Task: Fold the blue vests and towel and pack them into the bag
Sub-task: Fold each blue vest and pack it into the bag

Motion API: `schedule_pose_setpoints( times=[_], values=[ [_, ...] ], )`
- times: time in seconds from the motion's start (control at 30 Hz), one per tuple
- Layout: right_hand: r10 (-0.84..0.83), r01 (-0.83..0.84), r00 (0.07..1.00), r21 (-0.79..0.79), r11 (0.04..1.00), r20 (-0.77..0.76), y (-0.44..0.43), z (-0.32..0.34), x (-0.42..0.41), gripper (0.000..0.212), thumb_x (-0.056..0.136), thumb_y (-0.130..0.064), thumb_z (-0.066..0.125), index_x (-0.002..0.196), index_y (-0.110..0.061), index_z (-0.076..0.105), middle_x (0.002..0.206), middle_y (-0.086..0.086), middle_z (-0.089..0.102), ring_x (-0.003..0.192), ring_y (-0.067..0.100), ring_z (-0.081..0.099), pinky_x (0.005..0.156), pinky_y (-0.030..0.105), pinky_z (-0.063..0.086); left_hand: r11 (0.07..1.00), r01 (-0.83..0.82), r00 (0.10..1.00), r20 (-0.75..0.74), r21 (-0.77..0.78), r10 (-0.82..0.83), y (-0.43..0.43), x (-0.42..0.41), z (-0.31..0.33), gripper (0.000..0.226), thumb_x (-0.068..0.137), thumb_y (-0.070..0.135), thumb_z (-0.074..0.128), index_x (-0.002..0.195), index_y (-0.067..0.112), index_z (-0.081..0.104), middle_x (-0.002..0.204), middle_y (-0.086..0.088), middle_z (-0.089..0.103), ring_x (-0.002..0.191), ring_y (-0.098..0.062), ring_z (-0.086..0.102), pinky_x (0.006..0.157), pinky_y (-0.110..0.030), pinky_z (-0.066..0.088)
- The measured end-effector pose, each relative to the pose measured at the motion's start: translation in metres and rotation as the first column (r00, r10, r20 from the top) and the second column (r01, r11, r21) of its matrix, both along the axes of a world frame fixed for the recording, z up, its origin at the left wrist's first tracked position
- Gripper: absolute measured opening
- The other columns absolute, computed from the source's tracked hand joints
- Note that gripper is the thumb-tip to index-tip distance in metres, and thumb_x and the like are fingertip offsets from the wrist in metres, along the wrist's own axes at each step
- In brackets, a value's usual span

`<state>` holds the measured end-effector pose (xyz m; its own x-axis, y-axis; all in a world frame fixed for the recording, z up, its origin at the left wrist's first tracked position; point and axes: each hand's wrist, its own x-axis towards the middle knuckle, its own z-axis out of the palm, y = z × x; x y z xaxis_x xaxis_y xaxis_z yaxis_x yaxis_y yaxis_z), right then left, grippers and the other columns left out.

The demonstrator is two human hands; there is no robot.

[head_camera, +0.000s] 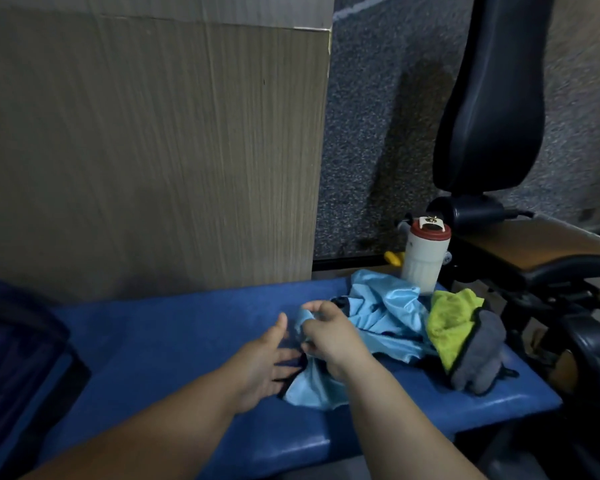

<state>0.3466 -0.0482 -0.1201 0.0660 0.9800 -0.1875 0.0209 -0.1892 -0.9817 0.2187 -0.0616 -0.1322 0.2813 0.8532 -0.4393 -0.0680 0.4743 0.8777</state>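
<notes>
Blue vests [385, 320] lie crumpled at centre frame on the table [174, 327], the right hand [329, 337] clutching a bunched edge, seemingly to spread it, while the left hand [264, 358] waits alongside with fingers spread.

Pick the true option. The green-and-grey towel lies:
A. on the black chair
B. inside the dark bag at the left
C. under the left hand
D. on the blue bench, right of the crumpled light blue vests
D: the green-and-grey microfibre towel lies bunched on the blue padded bench, just right of the crumpled light blue vests.
</notes>
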Motion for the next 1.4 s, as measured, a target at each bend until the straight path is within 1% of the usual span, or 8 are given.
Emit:
schedule_pose_setpoints(
  times=[0.13,0.33,0.47,0.63,0.8,0.93,1.23,1.4],
  values=[
    [0.146,-0.137,0.933,0.051,0.989,-0.329,-0.007,0.007,-0.026,0.036,0.088,0.014,0.041,0.109,-0.011,0.056,0.087,0.011,0.056,0.067,0.015,0.057,0.056,0.022,0.048,0.989,-0.048,0.97,0.229,-0.141,0.08,0.0,-0.01,0.011,0.066,0.092,0.07,0.032,0.114,0.016,0.065,0.08,-0.009,0.071,0.081,-0.03,0.07,0.075,-0.043,0.053],
    [0.358,-0.346,0.804,0.116,0.931,-0.475,-0.015,0.015,-0.038,0.039,0.092,0.012,0.048,0.124,-0.01,0.051,0.083,0.009,0.061,0.067,0.018,0.064,0.064,0.032,0.058,0.966,-0.212,0.933,0.264,-0.145,0.244,0.005,-0.035,0.02,0.03,0.097,0.024,0.048,0.088,0.003,0.068,0.075,-0.016,0.069,0.062,-0.027,0.068,0.057,-0.032,0.058],
    [0.223,-0.274,0.948,0.224,0.935,0.229,-0.009,0.012,-0.029,0.041,0.084,-0.02,0.074,0.116,-0.032,0.052,0.109,-0.005,0.057,0.082,0.01,0.061,0.08,0.034,0.056,0.915,-0.4,0.902,0.153,-0.056,0.404,0.01,-0.058,0.021,0.019,0.093,0.012,0.055,0.091,-0.002,0.067,0.08,-0.023,0.07,0.068,-0.033,0.068,0.072,-0.044,0.057],
    [0.236,-0.405,0.717,0.117,0.907,0.656,-0.01,0.002,-0.037,0.084,0.068,-0.05,0.084,0.139,-0.034,0.042,0.123,-0.017,0.045,0.116,0.007,0.05,0.1,0.028,0.043,0.913,-0.368,0.929,0.019,0.175,0.37,0.006,-0.08,0.026,0.015,0.094,0.011,0.06,0.104,0.003,0.067,0.091,-0.02,0.07,0.079,-0.031,0.066,0.079,-0.043,0.053],
    [0.277,-0.309,0.939,0.144,0.94,0.205,-0.007,0.003,-0.042,0.014,0.089,-0.022,0.071,0.1,-0.014,0.072,0.097,0.007,0.076,0.09,0.022,0.071,0.086,0.039,0.057,0.889,-0.321,0.905,-0.17,0.328,0.39,0.002,-0.109,0.032,0.023,0.087,0.037,0.07,0.092,0.014,0.071,0.087,-0.006,0.075,0.086,-0.024,0.069,0.083,-0.04,0.054],
    [0.094,-0.058,0.962,0.144,0.988,-0.256,-0.004,0.021,-0.023,0.017,0.096,-0.019,0.059,0.106,-0.01,0.07,0.097,0.015,0.075,0.087,0.028,0.071,0.082,0.04,0.056,0.836,-0.319,0.756,-0.412,0.446,0.508,0.006,-0.148,0.033,0.022,0.082,0.038,0.076,0.089,0.018,0.071,0.089,-0.002,0.072,0.087,-0.021,0.066,0.085,-0.038,0.051],
    [-0.175,0.22,0.951,0.162,0.962,-0.253,-0.01,0.047,0.024,0.027,0.1,-0.018,0.053,0.074,-0.014,0.052,0.04,-0.01,0.049,0.031,-0.001,0.043,0.033,0.014,0.033,0.552,-0.53,0.446,-0.342,0.644,0.827,0.012,-0.218,0.04,0.008,0.092,0.017,0.062,0.1,0.016,0.063,0.088,-0.002,0.061,0.077,-0.018,0.055,0.07,-0.031,0.04],
    [-0.059,0.078,0.993,0.204,0.976,-0.101,-0.013,0.046,0.015,0.011,0.093,-0.017,0.063,0.095,-0.01,0.07,0.092,0.013,0.075,0.078,0.02,0.071,0.071,0.033,0.053,0.69,-0.218,0.256,-0.642,0.69,0.723,0.003,-0.21,0.032,0.027,0.085,0.045,0.066,0.108,0.031,0.066,0.112,0.002,0.064,0.107,-0.026,0.058,0.087,-0.036,0.047]
  ],
)
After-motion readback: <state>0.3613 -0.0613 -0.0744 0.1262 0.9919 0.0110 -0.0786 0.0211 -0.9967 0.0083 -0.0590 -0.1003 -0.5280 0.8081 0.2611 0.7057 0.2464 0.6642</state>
